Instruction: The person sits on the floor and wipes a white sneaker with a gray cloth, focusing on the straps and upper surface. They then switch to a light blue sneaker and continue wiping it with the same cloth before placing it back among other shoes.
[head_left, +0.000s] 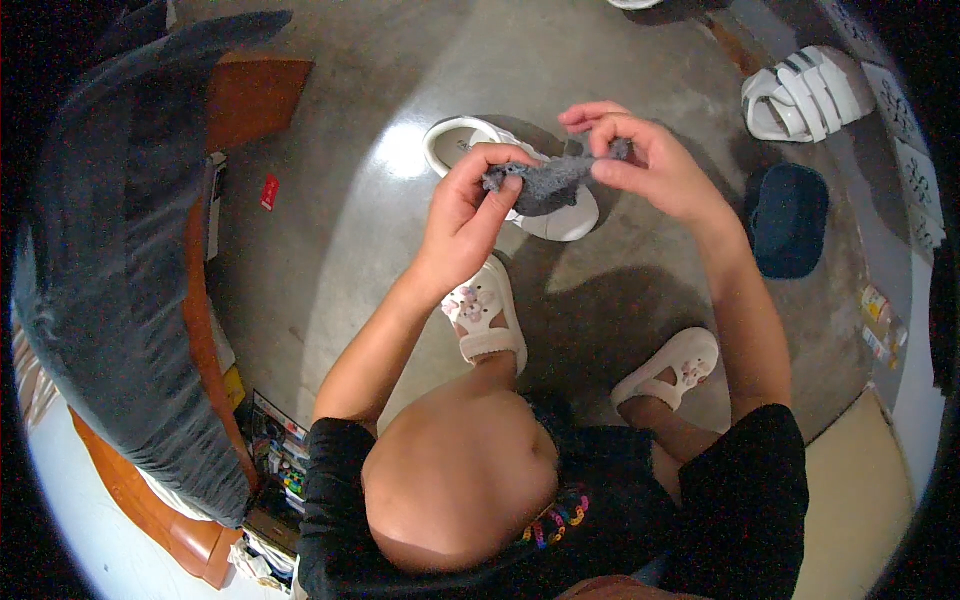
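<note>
A small grey fuzzy cloth (551, 187) is stretched between my two hands. My left hand (476, 202) pinches its left end between thumb and fingers. At the other end, my right hand (645, 161) grips the cloth with thumb and index finger, the other fingers raised. Directly below on the floor lies a white shoe (566, 221), its heel opening towards the upper left. The cloth and my hands hide the shoe's middle, and I cannot tell whether the cloth touches it.
To the right stand a white strapped shoe (814, 94), a dark blue plastic basin (791, 221) and a clear bottle (885, 326). My feet wear white clogs (480, 307). A dark-covered bed (135, 247) lines the left, with a red packet (269, 193) on the concrete floor (360, 67).
</note>
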